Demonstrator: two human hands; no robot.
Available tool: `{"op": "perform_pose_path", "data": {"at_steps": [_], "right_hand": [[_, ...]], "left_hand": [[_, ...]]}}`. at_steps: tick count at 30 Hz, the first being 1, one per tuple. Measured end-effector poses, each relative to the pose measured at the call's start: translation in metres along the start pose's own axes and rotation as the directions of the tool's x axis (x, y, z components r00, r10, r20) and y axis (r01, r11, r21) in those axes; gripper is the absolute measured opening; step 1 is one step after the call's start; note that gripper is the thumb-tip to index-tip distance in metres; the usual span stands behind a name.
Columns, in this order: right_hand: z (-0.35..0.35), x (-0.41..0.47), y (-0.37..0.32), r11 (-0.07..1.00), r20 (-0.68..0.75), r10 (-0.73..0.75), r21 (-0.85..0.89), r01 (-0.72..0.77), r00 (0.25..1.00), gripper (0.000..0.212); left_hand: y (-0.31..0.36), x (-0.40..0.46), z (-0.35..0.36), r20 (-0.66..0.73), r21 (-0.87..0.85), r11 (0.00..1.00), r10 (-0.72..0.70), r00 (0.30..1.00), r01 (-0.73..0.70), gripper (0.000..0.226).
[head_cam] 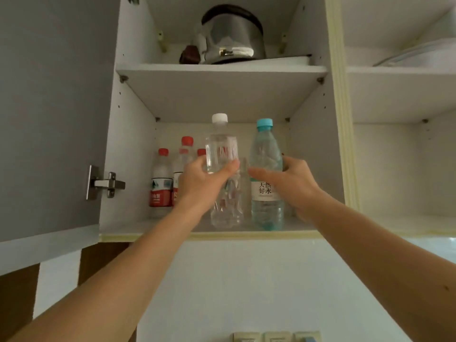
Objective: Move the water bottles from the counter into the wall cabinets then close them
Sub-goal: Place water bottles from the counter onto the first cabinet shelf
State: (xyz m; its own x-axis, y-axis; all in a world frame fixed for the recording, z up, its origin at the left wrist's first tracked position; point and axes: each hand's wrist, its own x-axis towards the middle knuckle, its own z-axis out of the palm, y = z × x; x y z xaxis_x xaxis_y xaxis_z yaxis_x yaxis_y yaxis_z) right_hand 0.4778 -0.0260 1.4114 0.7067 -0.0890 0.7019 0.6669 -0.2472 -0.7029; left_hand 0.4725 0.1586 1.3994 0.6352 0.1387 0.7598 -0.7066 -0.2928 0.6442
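**Two bottles held at the front of the lower shelf**

At the front edge of the cabinet's lower shelf, two water bottles stood upright side by side, close but apart. The white-capped bottle was clear, with faint red lettering near its shoulder; the left hand had its grip wrapped around the bottle's middle, thumb across the front and fingers behind. Just to its right, the blue-capped bottle carried a white label with dark characters, and the right hand held it at mid-height, thumb lying on the front above the label and fingers curled around the far side. Whether either base rested fully on the shelf could not be told, though both sat at shelf level.

Behind and to the left of the white-capped bottle, deeper on the same shelf, stood a cluster of red-capped bottles with red labels, partly hidden by the left wrist. Both forearms reached upward from the bottom corners of the view.

On the shelf above sat a shiny metal kettle with a dark handle, and a small dark brown object lay beside it to the left. The grey cabinet door stood open on the left, its metal hinge visible. To the right, the neighbouring compartment was also open, with a pale dish on its upper shelf. Below the cabinet ran a white wall.
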Motion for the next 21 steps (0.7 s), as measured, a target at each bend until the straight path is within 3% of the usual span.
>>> {"op": "perform_pose_path", "data": {"at_steps": [2,5,10,18,21], "right_hand": [[0.003,0.007,0.015,1.0,-0.016,0.008,0.006,-0.008,1.0,0.039],[0.001,0.013,0.028,1.0,0.069,-0.021,-0.018,0.022,0.997,0.042],[-0.018,0.017,0.034,0.989,0.285,0.098,-0.132,-0.062,0.953,0.055],[-0.001,0.028,0.045,0.966,0.238,0.209,-0.199,-0.163,0.948,0.058],[0.008,0.033,0.048,0.967,0.223,0.202,-0.199,-0.158,0.954,0.048]], "left_hand": [[-0.014,0.005,0.006,0.041,0.082,0.997,0.0,0.999,-0.003,0.031],[-0.029,0.016,0.005,0.125,0.146,0.989,-0.022,0.992,0.003,0.055],[-0.035,0.031,-0.01,0.269,0.222,0.974,-0.027,0.963,-0.035,0.044],[-0.054,0.056,0.017,0.236,0.304,0.952,-0.05,0.97,-0.025,0.049],[-0.059,0.061,0.024,0.206,0.317,0.948,-0.056,0.977,-0.013,0.053]]}}
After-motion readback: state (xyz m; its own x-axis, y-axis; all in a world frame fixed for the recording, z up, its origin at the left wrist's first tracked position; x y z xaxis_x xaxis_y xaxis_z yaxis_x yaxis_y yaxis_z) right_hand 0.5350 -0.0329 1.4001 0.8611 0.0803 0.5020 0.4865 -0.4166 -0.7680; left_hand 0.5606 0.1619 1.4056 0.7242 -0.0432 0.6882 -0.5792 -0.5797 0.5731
